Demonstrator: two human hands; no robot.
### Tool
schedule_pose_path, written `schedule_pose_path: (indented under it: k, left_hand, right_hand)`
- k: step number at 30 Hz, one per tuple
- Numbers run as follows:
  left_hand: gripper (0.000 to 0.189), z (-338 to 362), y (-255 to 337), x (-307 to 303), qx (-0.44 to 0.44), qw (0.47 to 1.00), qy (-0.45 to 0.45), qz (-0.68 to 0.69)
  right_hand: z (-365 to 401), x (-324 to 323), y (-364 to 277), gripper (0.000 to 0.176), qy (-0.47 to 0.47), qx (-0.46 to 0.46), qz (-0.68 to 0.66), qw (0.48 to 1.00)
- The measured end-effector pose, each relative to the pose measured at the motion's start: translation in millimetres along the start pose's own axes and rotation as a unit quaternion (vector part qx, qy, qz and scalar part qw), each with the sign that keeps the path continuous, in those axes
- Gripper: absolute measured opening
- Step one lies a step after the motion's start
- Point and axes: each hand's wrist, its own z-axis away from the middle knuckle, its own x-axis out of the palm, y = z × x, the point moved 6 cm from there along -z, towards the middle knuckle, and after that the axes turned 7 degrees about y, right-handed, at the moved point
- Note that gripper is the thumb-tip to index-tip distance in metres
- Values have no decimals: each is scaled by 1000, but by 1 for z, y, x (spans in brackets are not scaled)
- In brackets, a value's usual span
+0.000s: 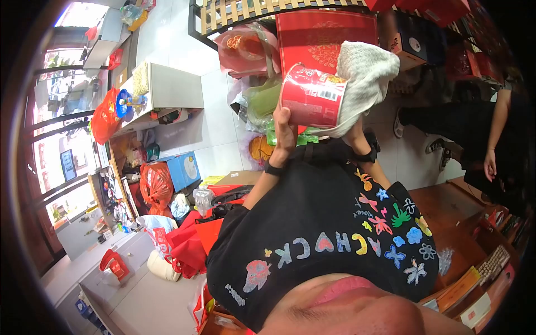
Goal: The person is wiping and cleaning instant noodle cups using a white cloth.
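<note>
My left hand [285, 129], with a black band at the wrist, is wrapped round the side of a red tub [312, 97]. The tub is tilted on its side, has a printed label with a barcode, and looks like an instant noodle bucket. A white knitted cloth [368, 78] lies bunched against the tub's right end and covers it. My right hand [355, 133], wearing a black watch, grips the cloth from below; most of its fingers are hidden behind the fabric. Both hands are held out in front of my black printed shirt.
Beyond the tub are a large red box [326, 30] and a slatted rack [245, 14]. Bags, a blue box [183, 170] and a white cabinet [176, 89] stand to the left. Another person [491, 128] in dark clothes is at the right, beside wooden furniture [430, 215].
</note>
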Motion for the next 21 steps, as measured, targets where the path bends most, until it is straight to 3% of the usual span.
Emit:
schedule_pose_path:
  k: [1,3,5,8,10,12,14,17,19,21]
  left_hand:
    - [82,1,3,5,6,1000,9,-9]
    - [77,2,10,13,17,999,27,-25]
    - [76,-2,11,11,-32,997,55,45]
    - [74,-3,13,10,-57,994,67,70]
    - [74,-6,12,8,-68,993,64,70]
    - [75,-10,6,2,-93,991,58,80]
    - [76,-8,-2,3,-144,986,19,80]
    - [77,-1,-19,2,-196,978,-21,72]
    - [76,4,-28,2,-220,973,-26,67]
    - [70,3,-29,2,-220,970,-10,101]
  right_hand:
    - [2,2,21,48,1,93,-165,982]
    - [8,5,44,51,34,256,-452,854]
    - [11,7,44,64,-4,225,-408,885]
    - [19,10,22,68,-66,130,-248,958]
    - [21,10,11,71,-108,106,-195,969]
    - [15,-2,9,74,-185,148,-223,945]
    - [-5,-47,18,77,-320,236,-274,876]
    - [-32,-145,31,81,-560,357,-260,702]
    - [-35,-176,28,84,-657,386,-227,607]
    - [-27,-166,18,87,-694,381,-219,570]
